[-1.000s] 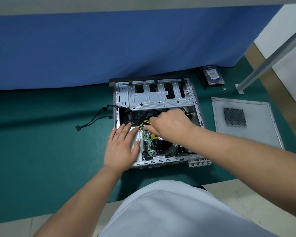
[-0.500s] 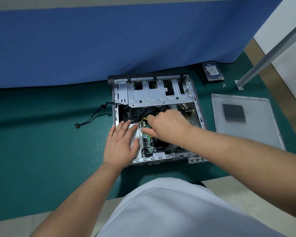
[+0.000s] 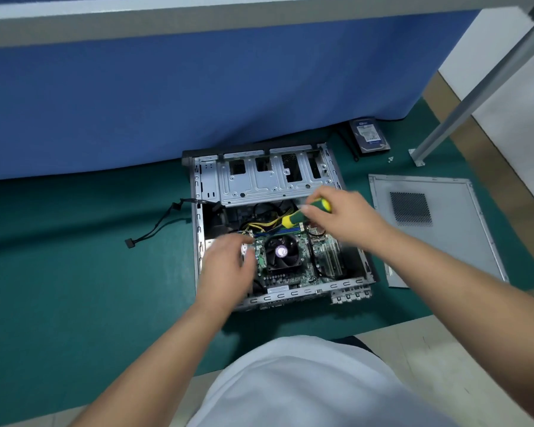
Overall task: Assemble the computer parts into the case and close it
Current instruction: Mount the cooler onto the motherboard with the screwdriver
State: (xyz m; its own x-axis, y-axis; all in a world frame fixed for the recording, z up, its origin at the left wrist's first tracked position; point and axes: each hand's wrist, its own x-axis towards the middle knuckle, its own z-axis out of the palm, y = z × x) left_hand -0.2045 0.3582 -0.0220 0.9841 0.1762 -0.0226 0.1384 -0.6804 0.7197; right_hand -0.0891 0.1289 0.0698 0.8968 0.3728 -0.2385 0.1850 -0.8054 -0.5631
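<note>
An open computer case (image 3: pixel 272 183) lies on its side on the green mat. Inside it sit the motherboard (image 3: pixel 318 251) and a black CPU fan (image 3: pixel 281 251). My right hand (image 3: pixel 349 217) grips a green and yellow screwdriver (image 3: pixel 302 212) above the case's upper middle, its tip pointing down-left toward the yellow cables (image 3: pixel 261 224). My left hand (image 3: pixel 228 263), blurred, hovers over the left inner part of the case with relaxed fingers, holding nothing. The grey side panel (image 3: pixel 444 229) lies flat to the right of the case. A hard drive (image 3: pixel 369 135) rests at the back right.
A black cable with a connector (image 3: pixel 130 242) trails out of the case's left side onto the green mat (image 3: pixel 74 272). Small screws (image 3: pixel 390 159) lie near a metal table leg (image 3: pixel 475 94). A blue cloth (image 3: pixel 198 87) hangs behind the case.
My right hand has lifted up and to the right out of the case, with the screwdriver now showing in it and the fan uncovered. My left hand has come off the case's left part.
</note>
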